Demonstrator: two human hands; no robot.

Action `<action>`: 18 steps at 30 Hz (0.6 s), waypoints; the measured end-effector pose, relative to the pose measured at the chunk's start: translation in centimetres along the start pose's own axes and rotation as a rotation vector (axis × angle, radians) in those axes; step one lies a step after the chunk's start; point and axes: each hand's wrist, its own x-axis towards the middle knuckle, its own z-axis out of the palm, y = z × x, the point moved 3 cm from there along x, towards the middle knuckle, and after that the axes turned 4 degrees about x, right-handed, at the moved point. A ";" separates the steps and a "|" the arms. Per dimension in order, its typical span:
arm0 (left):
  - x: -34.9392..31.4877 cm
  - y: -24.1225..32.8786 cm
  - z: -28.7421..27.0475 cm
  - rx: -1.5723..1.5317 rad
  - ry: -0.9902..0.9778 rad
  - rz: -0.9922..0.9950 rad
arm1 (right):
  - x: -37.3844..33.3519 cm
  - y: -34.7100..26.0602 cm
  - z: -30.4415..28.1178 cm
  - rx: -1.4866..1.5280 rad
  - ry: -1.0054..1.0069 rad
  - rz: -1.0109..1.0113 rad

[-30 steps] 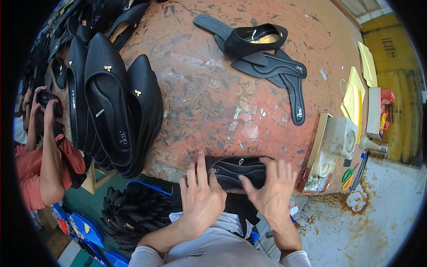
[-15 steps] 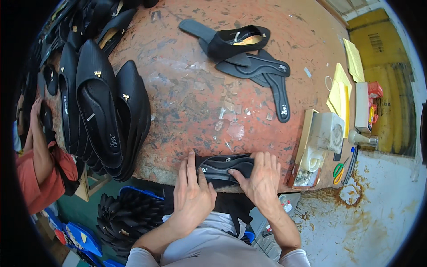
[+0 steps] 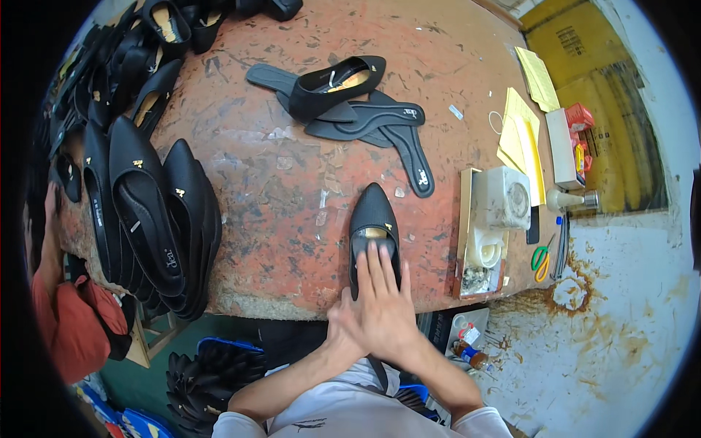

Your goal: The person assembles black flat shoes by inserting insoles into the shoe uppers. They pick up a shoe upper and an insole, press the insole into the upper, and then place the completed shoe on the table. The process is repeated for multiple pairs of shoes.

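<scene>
A black pointed flat shoe (image 3: 374, 204) with a small gold ornament lies upright at the table's near edge, its toe pointing away from me. My right hand (image 3: 385, 314) reaches over it, fingers stretched out and pressed flat onto the insole inside the opening. My left hand (image 3: 343, 325) is closed around the heel end, partly under the right hand, which hides most of its fingers. The wrists nearly cross. A tan patch of the shoe's inside shows ahead of my right fingertips.
Stacked black shoes (image 3: 146, 212) stand at left, with more piled behind. Another black shoe (image 3: 310, 97) rests on several loose insoles (image 3: 415, 164). At right are a white container (image 3: 504, 197) in a tray, yellow papers (image 3: 520, 135) and scissors (image 3: 540, 264). A person's arm (image 3: 50, 252) shows at far left.
The shoe has turned from lying sideways between both hands to pointing away from me. My right hand has moved left over its opening, and my left hand to its heel. The view has shifted.
</scene>
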 end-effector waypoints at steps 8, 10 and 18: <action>0.7 0.1 0.2 -0.031 -0.096 -0.053 | 1.1 0.9 0.4 -0.049 0.095 0.018; 1.2 0.4 -0.4 -0.048 -0.235 -0.107 | 4.7 2.0 0.0 -0.026 -0.009 0.083; 0.6 0.3 0.0 0.023 -0.170 -0.080 | 7.1 1.7 -0.8 -0.054 -0.106 0.118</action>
